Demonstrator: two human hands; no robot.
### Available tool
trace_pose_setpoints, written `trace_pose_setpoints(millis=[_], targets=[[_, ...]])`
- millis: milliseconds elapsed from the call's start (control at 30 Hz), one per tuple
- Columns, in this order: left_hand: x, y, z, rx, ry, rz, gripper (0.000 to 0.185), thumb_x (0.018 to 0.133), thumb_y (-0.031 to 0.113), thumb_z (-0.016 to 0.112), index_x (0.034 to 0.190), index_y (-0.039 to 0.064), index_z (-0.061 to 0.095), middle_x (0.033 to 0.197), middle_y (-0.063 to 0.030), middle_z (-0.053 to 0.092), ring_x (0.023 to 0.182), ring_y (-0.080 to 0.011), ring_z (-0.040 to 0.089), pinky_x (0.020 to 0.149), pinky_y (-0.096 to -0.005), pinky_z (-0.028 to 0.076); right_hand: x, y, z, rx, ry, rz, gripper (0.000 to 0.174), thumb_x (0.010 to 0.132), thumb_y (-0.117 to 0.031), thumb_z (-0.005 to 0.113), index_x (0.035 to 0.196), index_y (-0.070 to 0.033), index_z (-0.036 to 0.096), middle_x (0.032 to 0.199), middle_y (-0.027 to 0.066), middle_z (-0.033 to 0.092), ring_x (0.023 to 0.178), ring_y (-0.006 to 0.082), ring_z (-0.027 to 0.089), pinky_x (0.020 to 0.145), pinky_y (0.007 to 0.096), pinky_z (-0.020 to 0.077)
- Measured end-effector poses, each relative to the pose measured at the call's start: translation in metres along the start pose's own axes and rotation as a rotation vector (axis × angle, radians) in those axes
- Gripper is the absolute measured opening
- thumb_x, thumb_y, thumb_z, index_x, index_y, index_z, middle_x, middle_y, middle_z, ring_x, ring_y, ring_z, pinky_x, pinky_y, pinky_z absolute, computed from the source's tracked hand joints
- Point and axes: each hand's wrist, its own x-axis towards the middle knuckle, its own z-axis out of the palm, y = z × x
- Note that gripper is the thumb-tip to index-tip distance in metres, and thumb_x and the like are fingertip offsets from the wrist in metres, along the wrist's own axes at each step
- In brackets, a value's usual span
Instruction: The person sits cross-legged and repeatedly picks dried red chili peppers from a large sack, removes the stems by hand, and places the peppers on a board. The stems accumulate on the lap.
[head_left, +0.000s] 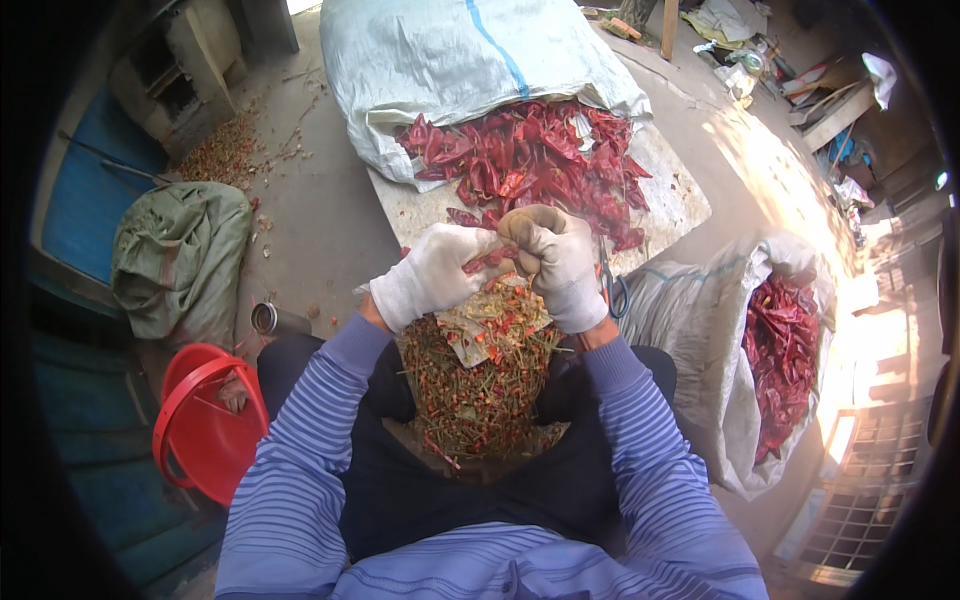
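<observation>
My left hand (450, 264), in a white work glove, grips a wrinkled dried red chili pepper (491, 259). Close against it, my right hand (553, 255), gloved too and stained at the fingers, has its fingers curled at the pepper's right end; what lies inside them is hidden. Beyond both hands, a heap of dried red chili peppers (517, 154) spills from a white woven sack (480, 60) onto a pale board (671, 202). Below my hands, between my legs, lies a pile of pepper stems and bits (480, 397). Blue-handled scissors (619, 298) are beside my right wrist.
To the right stands a white sack (724, 390) holding dried red peppers (781, 360). On the left are a red plastic bucket (206, 442), a metal can (279, 321) and a crumpled green sack (184, 255). Scraps (221, 150) litter the concrete floor. Clutter (832, 112) lines the far right.
</observation>
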Motion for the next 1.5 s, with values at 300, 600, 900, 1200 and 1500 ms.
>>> trace_pose_setpoints(millis=[300, 600, 900, 1200, 1500], targets=[[-0.004, 0.004, -0.004, 0.261, -0.286, 0.121, 0.023, 0.076, 0.009, 0.079, 0.096, 0.004, 0.07, 0.084, -0.0154, 0.07, 0.08, -0.0384, 0.072, 0.07, -0.0451, 0.058, -0.002, 0.024, -0.023, 0.155, -0.124, 0.21, 0.022, 0.099, -0.016, 0.068, 0.1, 0.006, 0.067, 0.074, -0.0001, 0.059, 0.049, 0.0034, 0.039, 0.048, 0.0226, 0.0342], [-0.01, -0.001, -0.001, 0.312, -0.47, 0.022, 0.024, 0.075, 0.012, 0.077, 0.097, 0.005, 0.07, 0.083, -0.0169, 0.069, 0.084, -0.0393, 0.072, 0.076, -0.0471, 0.058, -0.01, 0.049, -0.022, -0.018, 0.03, 0.142, 0.016, 0.1, -0.001, 0.055, 0.103, 0.005, 0.07, 0.076, 0.003, 0.066, 0.049, 0.0056, 0.044, 0.045, 0.0239, 0.0365], [-0.026, -0.02, -0.03, 0.414, -0.43, -0.341, 0.023, 0.09, 0.021, 0.074, 0.106, 0.004, 0.078, 0.087, -0.0202, 0.073, 0.089, -0.0398, 0.073, 0.08, -0.0476, 0.058, 0.02, 0.05, -0.063, -1.119, 0.076, -0.04, 0.019, 0.094, -0.004, 0.064, 0.105, -0.003, 0.079, 0.098, 0.0097, 0.079, 0.081, 0.0195, 0.074, 0.077, 0.0328, 0.059], [-0.019, -0.018, -0.034, 0.492, -0.405, -0.366, 0.019, 0.087, 0.014, 0.067, 0.103, 0.007, 0.075, 0.096, -0.0215, 0.075, 0.098, -0.0413, 0.073, 0.087, -0.0507, 0.058, 0.022, 0.105, -0.036, -1.536, -0.183, -0.231, 0.02, 0.086, -0.014, 0.07, 0.103, -0.01, 0.079, 0.118, 0.0139, 0.07, 0.111, 0.0352, 0.067, 0.098, 0.047, 0.0528], [-0.016, -0.019, -0.034, 0.487, -0.433, -0.472, 0.025, 0.094, 0.025, 0.07, 0.11, 0.007, 0.075, 0.1, -0.022, 0.075, 0.1, -0.0407, 0.073, 0.089, -0.0502, 0.058, 0.017, 0.123, -0.051, -1.346, -0.082, -0.368, 0.011, 0.083, -0.005, 0.073, 0.094, -0.006, 0.076, 0.109, 0.0148, 0.071, 0.096, 0.0372, 0.071, 0.086, 0.0446, 0.0567]])
